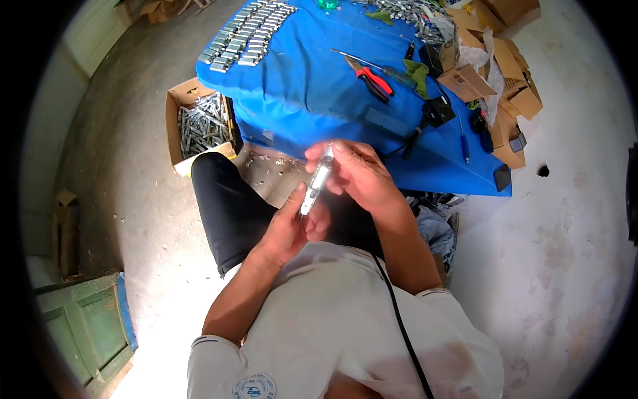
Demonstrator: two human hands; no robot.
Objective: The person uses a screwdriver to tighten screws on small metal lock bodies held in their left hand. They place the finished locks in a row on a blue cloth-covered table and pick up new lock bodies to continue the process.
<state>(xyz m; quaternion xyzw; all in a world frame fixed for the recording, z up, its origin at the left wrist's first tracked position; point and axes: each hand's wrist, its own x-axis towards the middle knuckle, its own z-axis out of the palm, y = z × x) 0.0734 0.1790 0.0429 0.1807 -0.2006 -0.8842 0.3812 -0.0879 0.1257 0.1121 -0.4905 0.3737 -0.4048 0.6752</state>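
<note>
Above my lap, both hands hold one slim, shiny silver metal piece (318, 181), tilted with its upper end to the right. My left hand (292, 223) grips the lower end between thumb and fingers. At the upper end, my right hand (355, 171) has its thumb and fingers closed around the tip. The exact kind of the piece cannot be made out. Rows of similar silver metal pieces (247, 34) lie side by side at the far left of the blue-covered table (299, 80).
Red-and-black pliers (372, 81), a screwdriver (362, 60) and a black device (435, 113) lie on the table. A heap of metal parts (412, 18) is at the back. Left of the table stands a cardboard box (174, 133) of metal pieces. Torn cartons (512, 73) are at right.
</note>
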